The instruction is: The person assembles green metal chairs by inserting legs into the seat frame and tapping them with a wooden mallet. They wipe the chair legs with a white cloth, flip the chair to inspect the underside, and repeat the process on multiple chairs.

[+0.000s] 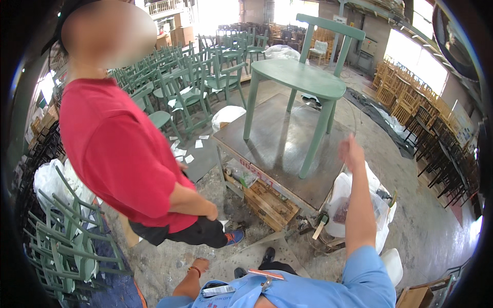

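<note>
A green chair (298, 78) stands upright on the worktop (272, 150), visible feet inside its edges, bare surface between the legs. Right hand (352, 153), released, is near the right edge; left hand (200, 265) hangs low, grip indeterminable.

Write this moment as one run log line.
Right hand: extended near green chair with curved back; Left hand: lowered; Chair: upright on rectangular brown table; Person in red shirt: left

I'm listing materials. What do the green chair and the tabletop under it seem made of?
Green chair: probably wood, judging by its thick, rounded legs; smooth satin green paint hides any grain.
Tabletop: dark and glossy, perhaps sheet metal, since it reflects light in streaks, though coated board is possible.
</note>
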`<state>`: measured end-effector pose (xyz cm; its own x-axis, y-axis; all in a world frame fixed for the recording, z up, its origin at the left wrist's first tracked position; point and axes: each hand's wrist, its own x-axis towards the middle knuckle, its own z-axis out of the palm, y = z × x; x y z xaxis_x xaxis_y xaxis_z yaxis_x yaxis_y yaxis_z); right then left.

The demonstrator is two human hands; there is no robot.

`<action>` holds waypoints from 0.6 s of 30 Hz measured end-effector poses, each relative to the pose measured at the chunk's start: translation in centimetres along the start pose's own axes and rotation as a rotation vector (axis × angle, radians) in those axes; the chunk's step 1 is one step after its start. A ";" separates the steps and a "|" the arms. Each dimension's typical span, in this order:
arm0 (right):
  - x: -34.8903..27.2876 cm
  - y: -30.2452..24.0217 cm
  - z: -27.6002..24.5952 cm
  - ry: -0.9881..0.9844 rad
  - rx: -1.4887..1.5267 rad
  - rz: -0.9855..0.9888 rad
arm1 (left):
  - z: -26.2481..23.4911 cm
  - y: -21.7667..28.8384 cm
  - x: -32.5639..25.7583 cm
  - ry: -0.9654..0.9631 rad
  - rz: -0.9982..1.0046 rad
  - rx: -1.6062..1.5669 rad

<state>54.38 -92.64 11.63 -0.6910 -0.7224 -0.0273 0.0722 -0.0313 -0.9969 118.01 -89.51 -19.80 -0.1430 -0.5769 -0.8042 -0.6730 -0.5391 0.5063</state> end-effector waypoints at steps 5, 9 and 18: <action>8.2 -7.0 10.6 0.126 -0.214 -0.092 | 4.1 2.3 1.4 -0.067 -0.027 0.011; 13.1 -6.4 9.7 0.327 -0.012 -0.159 | 3.7 9.0 3.4 -0.120 0.340 0.369; 14.6 -3.7 11.3 0.240 0.150 -0.268 | -2.2 16.4 7.8 -0.267 0.610 1.517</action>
<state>52.19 -110.87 15.76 -0.8472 -0.4929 0.1983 -0.0416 -0.3105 -0.9497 107.43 -104.16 -17.10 -0.6392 -0.2637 -0.7224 -0.5011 0.8554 0.1311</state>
